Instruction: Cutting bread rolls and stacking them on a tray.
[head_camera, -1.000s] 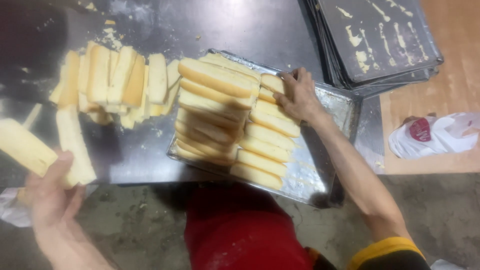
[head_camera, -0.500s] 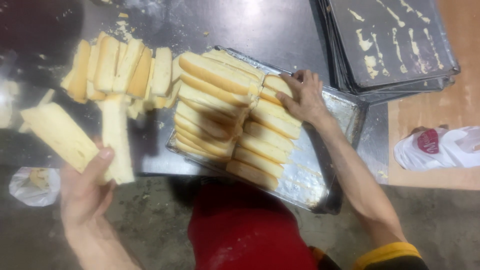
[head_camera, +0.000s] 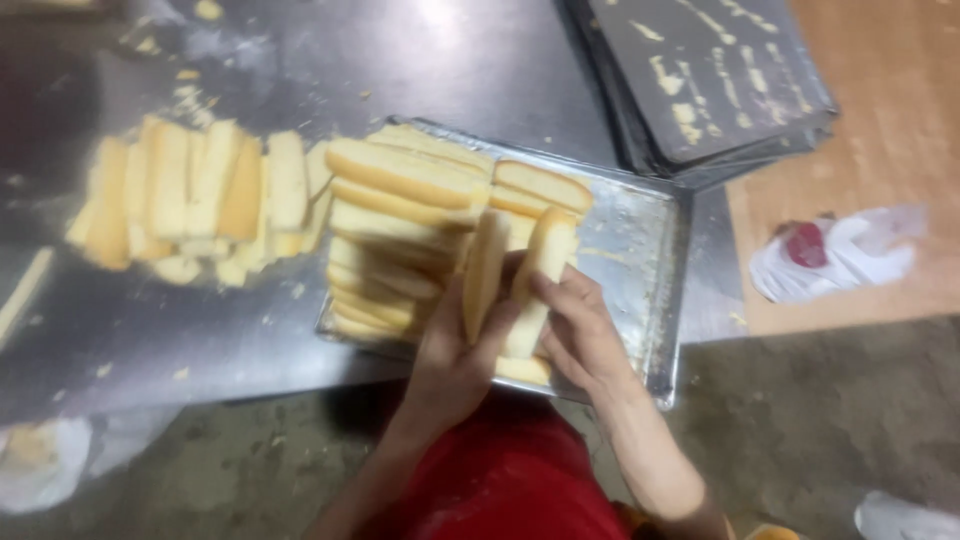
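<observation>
Over the near side of a shallow metal tray (head_camera: 640, 250), my left hand (head_camera: 455, 355) holds one long pale bread slice (head_camera: 483, 275) upright. Beside it my right hand (head_camera: 580, 330) grips a second slice (head_camera: 540, 275), also on end. The two slices stand side by side between my hands. Several more slices (head_camera: 400, 215) lie stacked in rows in the tray's left half.
A loose heap of bread slices (head_camera: 195, 200) lies on the steel table (head_camera: 450, 70) left of the tray. Stacked dark baking trays (head_camera: 710, 75) sit at the far right. A white plastic bag (head_camera: 840, 255) rests on a wooden surface. Below the table's edge is concrete floor.
My left hand has come in from the far left with a slice and now meets the right hand over the tray. The right hand has lifted a slice off the tray.
</observation>
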